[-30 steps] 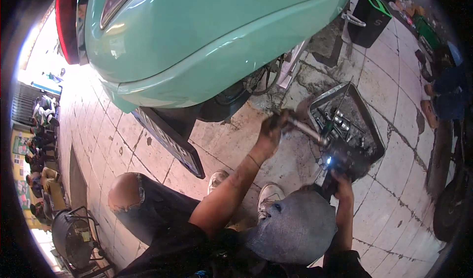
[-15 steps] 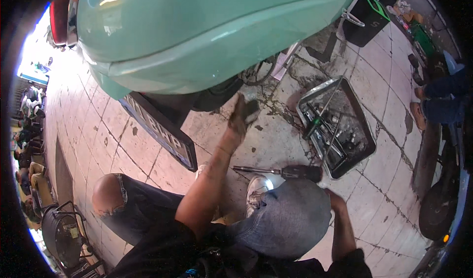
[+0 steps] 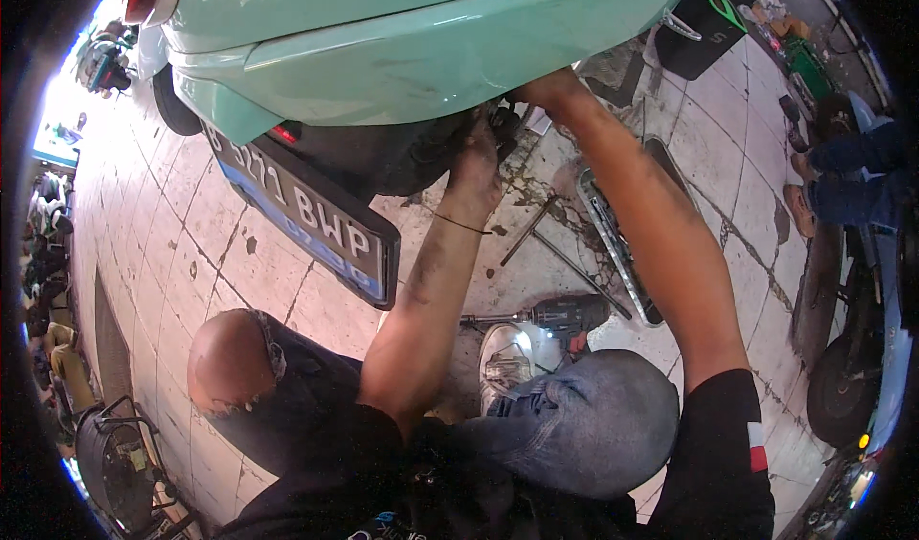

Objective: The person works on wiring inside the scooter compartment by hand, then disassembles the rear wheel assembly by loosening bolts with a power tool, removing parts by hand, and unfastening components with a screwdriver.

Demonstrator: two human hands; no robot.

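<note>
1. The pale green scooter (image 3: pixel 431 52) fills the far side of the scene, from the left to just right of the middle, its tail toward the left.
2. The left hand (image 3: pixel 476 147) reaches far, up to the dark parts (image 3: pixel 402 162) beneath the scooter's body panel. Its fingers are mostly hidden there; I cannot tell how far they are open or whether they hold anything. A thin dark band (image 3: pixel 461 223) circles that wrist.
3. The right hand (image 3: pixel 546 90) is just to the right of the left one, at the panel's lower edge. Its fingers are out of sight behind the panel, so their opening and any hold cannot be told.
4. A power driver (image 3: pixel 570 312) lies on the tiled floor (image 3: pixel 732 162), just beyond the right shoe (image 3: pixel 505 360), its light on and its long bit pointing left.
5. A T-shaped wrench (image 3: pixel 579 274) lies farther off on the floor, between the driver and the hands.
6. A tray (image 3: pixel 613 253) stands to the right of the wrench, partly covered by the right forearm.
7. The number plate (image 3: pixel 306 216) hangs at the scooter's tail, left of the left forearm.
8. Far right are a black bin (image 3: pixel 699 37) with a green rim and another person's legs (image 3: pixel 852 167).
</note>
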